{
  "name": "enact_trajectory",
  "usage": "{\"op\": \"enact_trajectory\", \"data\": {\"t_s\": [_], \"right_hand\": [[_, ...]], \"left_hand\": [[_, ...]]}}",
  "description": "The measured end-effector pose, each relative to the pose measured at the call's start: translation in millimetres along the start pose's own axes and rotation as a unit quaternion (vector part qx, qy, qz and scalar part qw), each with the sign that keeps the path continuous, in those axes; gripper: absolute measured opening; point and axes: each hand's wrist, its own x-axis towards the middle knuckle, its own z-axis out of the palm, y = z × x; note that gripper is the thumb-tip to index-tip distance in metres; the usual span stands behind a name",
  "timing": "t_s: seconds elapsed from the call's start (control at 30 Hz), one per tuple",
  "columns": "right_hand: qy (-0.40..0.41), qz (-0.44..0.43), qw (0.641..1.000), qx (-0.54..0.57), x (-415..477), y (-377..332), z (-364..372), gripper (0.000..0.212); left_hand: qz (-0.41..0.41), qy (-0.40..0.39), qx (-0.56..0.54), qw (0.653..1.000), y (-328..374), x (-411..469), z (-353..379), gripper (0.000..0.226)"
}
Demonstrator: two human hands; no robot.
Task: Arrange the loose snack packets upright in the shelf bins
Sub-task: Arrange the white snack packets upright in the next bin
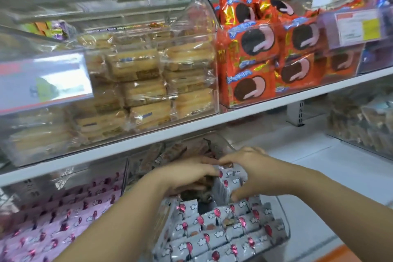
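Both hands reach into a clear plastic bin [284, 219] on the lower shelf. Grey snack packets with red balloons and white clouds [214, 234] stand in rows at its front. My left hand [185, 176] lies curled over packets in the middle of the bin, fingertips on a grey packet [228, 185]. My right hand [253, 172] grips that same packet from the right, thumb low and fingers over its top. Brown packets [170, 153] fill the back of the bin, partly hidden by my hands.
A bin of pink packets [53, 219] sits to the left. On the shelf above, clear bins hold beige biscuit packs [144, 83] and orange cookie packets [265, 57]. White shelf surface [329, 176] shows to the right, with another clear bin [361, 125] beyond.
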Motion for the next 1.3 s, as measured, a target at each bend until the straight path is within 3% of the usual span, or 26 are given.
{"op": "enact_trajectory", "data": {"t_s": [0.07,0.13,0.23,0.6,0.83,1.0,1.17,1.3], "right_hand": [[0.029,0.001,0.999,0.021,-2.3,2.7,-4.7,0.064],[0.070,-0.001,0.997,0.036,-3.2,7.4,-6.8,0.046],[0.090,-0.011,0.995,0.029,-5.2,13.8,-5.5,0.030],[0.044,0.008,0.996,0.073,-6.1,18.0,3.8,0.023],[0.056,0.014,0.998,0.031,-12.1,3.0,-3.4,0.026],[0.039,-0.004,0.999,0.035,-16.3,-28.5,-4.7,0.025],[-0.006,-0.036,0.997,0.064,-14.0,-71.3,7.8,0.033],[-0.032,-0.100,0.994,0.038,-10.0,-96.8,20.7,0.049]], "left_hand": [[0.013,-0.043,0.029,0.999,1.3,-4.3,-1.7,0.070],[0.019,-0.028,0.105,0.994,3.7,-6.0,-0.4,0.086],[0.031,0.013,0.206,0.978,2.9,-3.1,2.5,0.076],[0.032,0.034,0.296,0.954,2.6,1.1,15.9,0.081],[0.064,0.095,0.260,0.959,11.4,-41.0,-0.6,0.061],[0.085,0.187,0.212,0.955,-9.4,-98.0,-10.4,0.048],[0.079,0.239,0.284,0.925,-24.3,-134.0,-17.5,0.035],[0.072,0.249,0.292,0.921,-35.2,-146.2,-22.5,0.021]]}}
